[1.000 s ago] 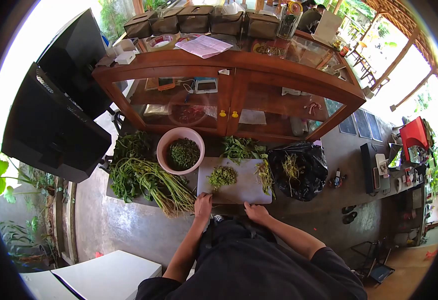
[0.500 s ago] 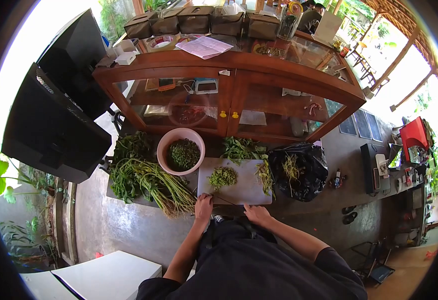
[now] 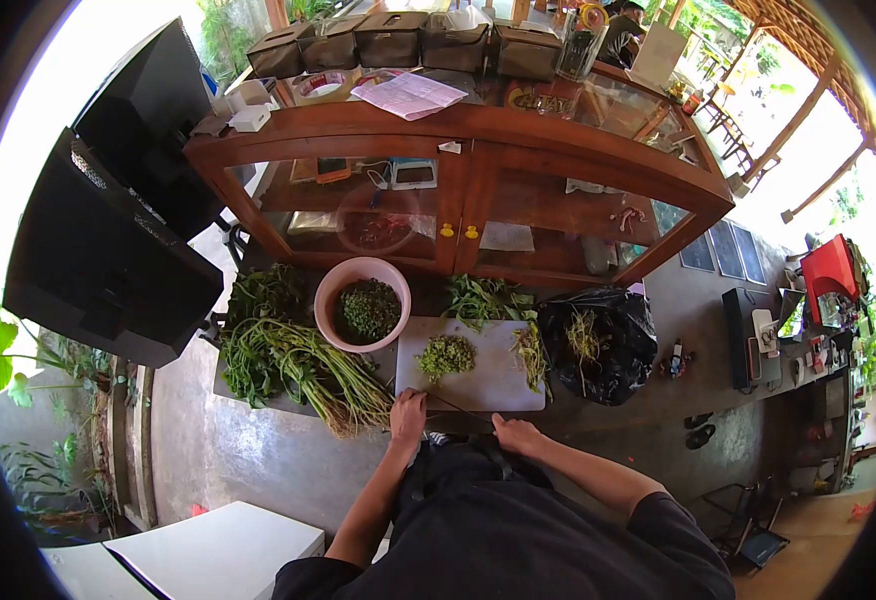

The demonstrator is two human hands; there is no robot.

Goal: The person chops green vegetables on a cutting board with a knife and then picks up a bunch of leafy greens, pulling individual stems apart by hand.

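At the front edge of the white cutting board [image 3: 478, 393], my right hand [image 3: 518, 435] is closed around the end of a thin dark knife [image 3: 448, 402]. The knife's narrow blade runs left along the board's edge. My left hand [image 3: 408, 412] is closed by the board's front left corner, touching the blade's far end; what its fingers grip is hidden. Chopped green stems [image 3: 445, 357] lie in a small heap on the board. Stringy trimmings [image 3: 528, 358] rest along its right side. Leafy greens [image 3: 483, 300] lie behind the board.
Left of the board lie long-stemmed greens [image 3: 308, 370] and a pink bowl [image 3: 326, 330] of cut leaves. A black plastic bag [image 3: 623, 365] with trimmings stands to the right. Behind rises a wooden glass cabinet [image 3: 466, 160]; black speakers [image 3: 108, 260] stand at left.
My right hand has shifted slightly to the right with the knife. My left hand stays almost in place. A person in the far background has changed posture.
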